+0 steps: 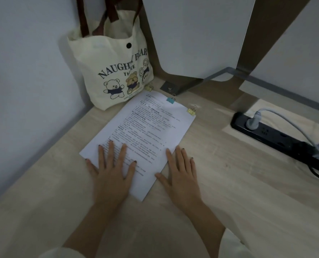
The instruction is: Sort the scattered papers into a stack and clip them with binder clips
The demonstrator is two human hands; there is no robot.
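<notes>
- Risk: flat palms sliding unevenly, skewing the white printed paper stack (142, 135); gold metal binder clip (191, 111) at its 1 o'clock corner possibly missing sheets.
- Left hand (111, 170) and right hand (181, 174) lying flat, fingers straight, gripping nothing.
- Stack lying diagonally on the pale wooden desk (229, 183), edges looking squared, small blue binder clip (170, 100) sitting at 12 o'clock.
</notes>
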